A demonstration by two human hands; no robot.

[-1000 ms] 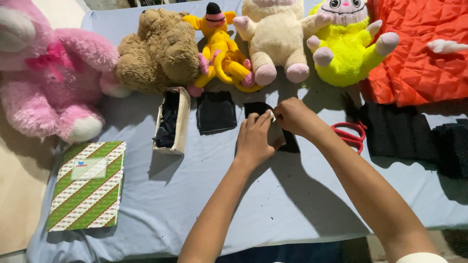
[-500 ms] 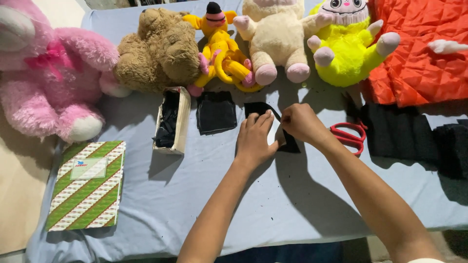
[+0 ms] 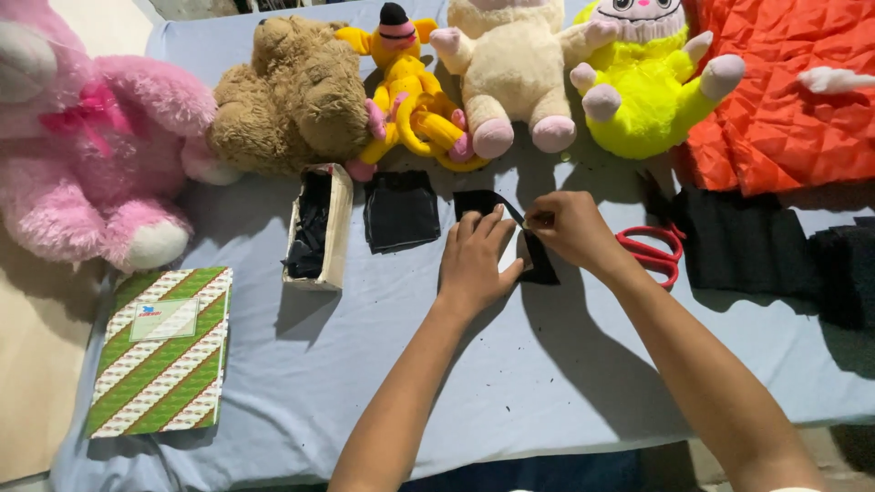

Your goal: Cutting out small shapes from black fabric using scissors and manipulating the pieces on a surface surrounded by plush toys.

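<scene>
Black cloth point(image 3: 483, 202) under flat left hand point(image 3: 476, 260)

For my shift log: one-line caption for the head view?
Left hand flat on a black fabric piece, right hand pinching its top edge, red scissors alongside.

— How do the hands sit?
— Left hand point(image 3: 476, 262) lies flat, palm down, fingers spread forward. Right hand point(image 3: 570, 228) is curled, fingertips pinched together, just beside it.
— And the arms?
— Both forearms reach in from the near edge.
</scene>
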